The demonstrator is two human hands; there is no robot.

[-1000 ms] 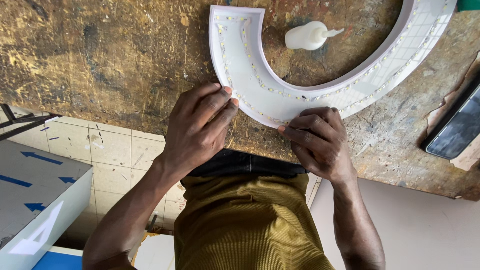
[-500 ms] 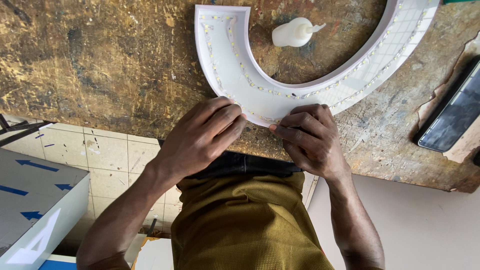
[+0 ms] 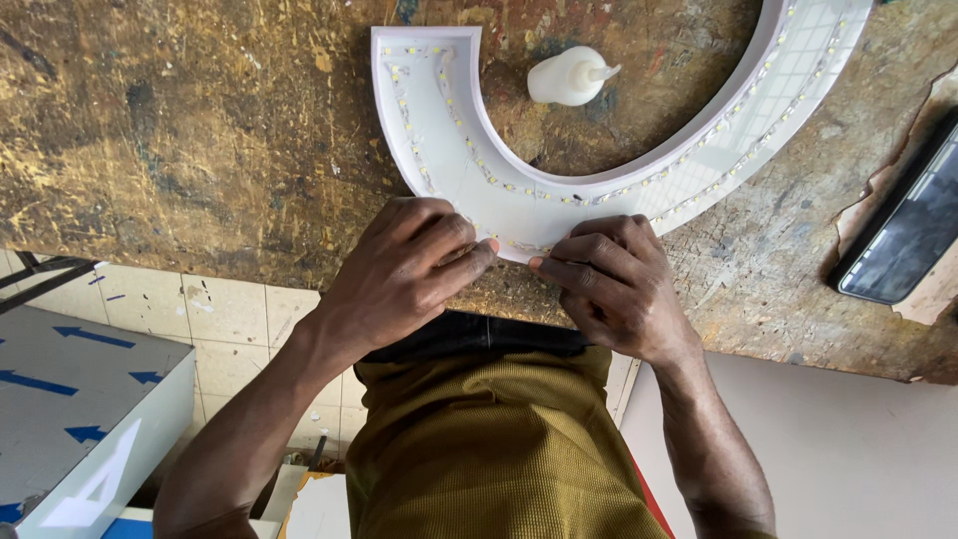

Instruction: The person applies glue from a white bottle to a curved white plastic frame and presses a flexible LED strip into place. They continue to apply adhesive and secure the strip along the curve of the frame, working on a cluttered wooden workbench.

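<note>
On the worn, paint-flecked counter (image 3: 200,150) lies a white U-shaped channel letter (image 3: 469,180), open side up, with rows of small LED dots running along its floor. It is the landmark for everything else: a small white glue bottle (image 3: 569,78) lies on its side inside the curve, and a dark phone (image 3: 903,240) rests well off to its right, at the counter's chipped edge. Both hands meet at the near bottom of the curve. The left hand (image 3: 399,284) lies over the letter's outer wall with its fingers (image 3: 469,262) together, pressing down on the floor of the tray; the right hand (image 3: 614,289) mirrors it, its fingers (image 3: 559,268) bunched and pressed flat just beside the left ones, holding nothing. The letter looks light and fairly stiff, its thin walls likely to flex and its LED strips fragile, so the rim or the bare floor between strips seems the safest hold.
</note>
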